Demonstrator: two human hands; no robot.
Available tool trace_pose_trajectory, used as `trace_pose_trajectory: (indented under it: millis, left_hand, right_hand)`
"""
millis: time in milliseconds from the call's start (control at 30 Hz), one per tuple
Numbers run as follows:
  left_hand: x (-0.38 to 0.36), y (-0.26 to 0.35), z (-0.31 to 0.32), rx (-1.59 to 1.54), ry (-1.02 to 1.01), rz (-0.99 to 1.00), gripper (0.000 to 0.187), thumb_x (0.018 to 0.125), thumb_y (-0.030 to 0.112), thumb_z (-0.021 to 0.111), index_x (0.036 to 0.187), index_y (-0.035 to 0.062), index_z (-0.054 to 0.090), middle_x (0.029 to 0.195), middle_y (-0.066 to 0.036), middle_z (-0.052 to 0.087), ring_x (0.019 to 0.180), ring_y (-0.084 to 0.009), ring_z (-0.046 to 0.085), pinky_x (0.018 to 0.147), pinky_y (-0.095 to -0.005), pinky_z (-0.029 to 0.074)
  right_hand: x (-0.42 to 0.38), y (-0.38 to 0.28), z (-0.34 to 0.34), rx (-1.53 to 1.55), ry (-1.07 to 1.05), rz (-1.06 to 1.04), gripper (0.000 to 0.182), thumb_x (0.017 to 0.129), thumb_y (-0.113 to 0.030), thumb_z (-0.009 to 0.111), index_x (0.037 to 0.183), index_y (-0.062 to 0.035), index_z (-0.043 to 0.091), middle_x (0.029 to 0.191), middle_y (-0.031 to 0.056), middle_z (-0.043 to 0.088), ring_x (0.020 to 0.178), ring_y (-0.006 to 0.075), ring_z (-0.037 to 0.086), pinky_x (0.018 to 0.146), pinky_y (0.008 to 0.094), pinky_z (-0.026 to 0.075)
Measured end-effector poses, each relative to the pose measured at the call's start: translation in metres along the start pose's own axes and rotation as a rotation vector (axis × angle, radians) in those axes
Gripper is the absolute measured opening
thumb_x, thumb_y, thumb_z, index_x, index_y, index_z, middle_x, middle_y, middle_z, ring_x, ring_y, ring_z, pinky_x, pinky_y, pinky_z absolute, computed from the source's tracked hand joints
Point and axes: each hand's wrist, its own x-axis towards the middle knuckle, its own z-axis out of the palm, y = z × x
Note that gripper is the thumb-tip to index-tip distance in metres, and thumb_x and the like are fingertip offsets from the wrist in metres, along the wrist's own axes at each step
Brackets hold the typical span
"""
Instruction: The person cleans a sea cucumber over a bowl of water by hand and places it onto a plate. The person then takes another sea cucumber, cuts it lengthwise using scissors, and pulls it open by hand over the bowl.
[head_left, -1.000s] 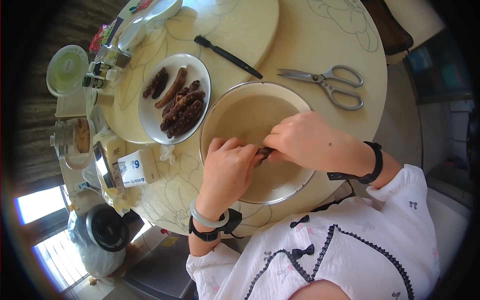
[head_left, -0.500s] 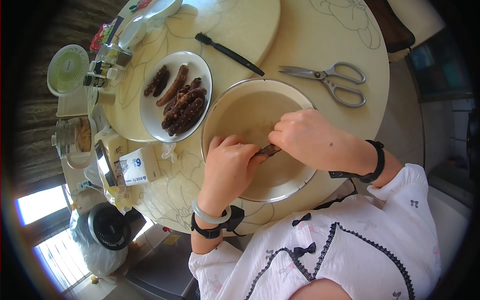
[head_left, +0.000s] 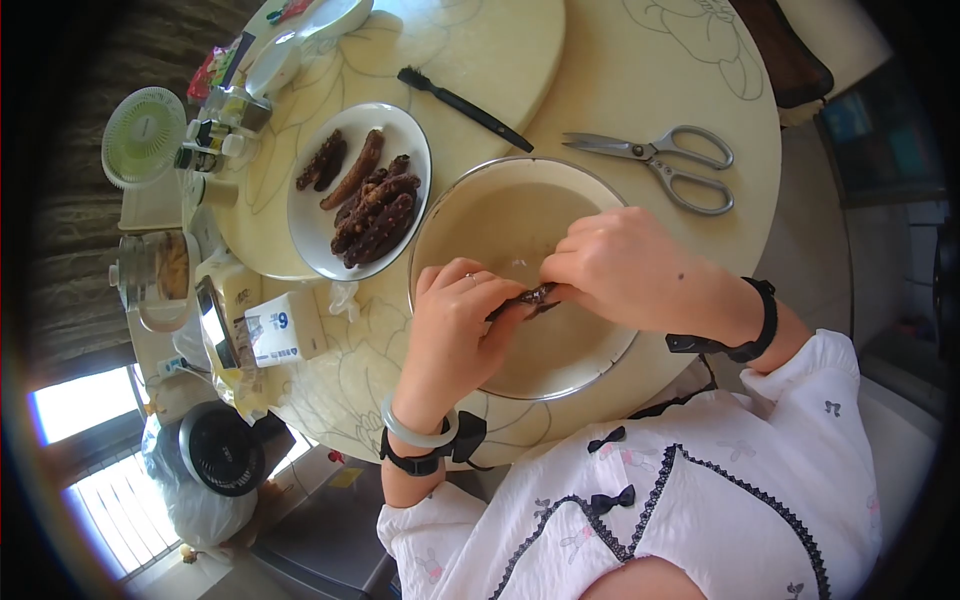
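Observation:
A dark brown sea cucumber (head_left: 538,296) is stretched between my two hands above an enamel basin (head_left: 428,215) with water in it. My left hand (head_left: 462,325) grips one end, its thumb and fingers closed. At the other end my right hand (head_left: 618,268) pinches it with bent fingertips. Much of the sea cucumber is hidden by my fingers. Small pale bits float in the water just beyond. Left of the basin, a white plate (head_left: 305,232) holds several more spiky sea cucumbers (head_left: 380,215).
Scissors (head_left: 655,160) lie right of the basin, slightly open. A black brush (head_left: 465,108) rests beyond it, partly on the raised round tabletop (head_left: 500,40). At the left are a tissue pack (head_left: 285,330), a glass pot (head_left: 155,275), small bottles (head_left: 215,140) and a green fan (head_left: 145,138).
The sea cucumber has turned slightly between my fingers, and more of its dark surface shows. Both hands stay over the basin; the whole view has shifted a little.

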Motion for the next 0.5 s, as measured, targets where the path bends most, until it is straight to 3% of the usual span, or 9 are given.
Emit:
trace_pose_trajectory:
  millis: [400, 500]
  left_hand:
    - [0.005, 0.03, -0.014, 0.385, 0.136, 0.064, 0.019, 0.076, 0.007, 0.077, 0.094, 0.0101, 0.07, 0.081, -0.003, 0.061, 0.092, -0.0268, 0.059, 0.088, -0.0406, 0.037]
    - [0.004, 0.033, -0.017, 0.478, 0.17, 0.066, 0.02, 0.076, 0.008, 0.077, 0.094, 0.0097, 0.069, 0.081, -0.002, 0.062, 0.093, -0.0263, 0.059, 0.089, -0.0401, 0.036]
  right_hand:
    - [0.014, 0.005, 0.0, 0.128, 0.139, -0.096, 0.012, 0.082, -0.018, 0.069, 0.078, -0.0074, 0.068, 0.074, 0.0075, 0.068, 0.079, 0.0276, 0.068, 0.069, 0.0385, 0.054]
    - [0.014, 0.007, 0.0, 0.06, 0.147, -0.09, 0.012, 0.083, -0.019, 0.072, 0.084, -0.0079, 0.07, 0.076, 0.0048, 0.068, 0.078, 0.0244, 0.065, 0.066, 0.037, 0.052]
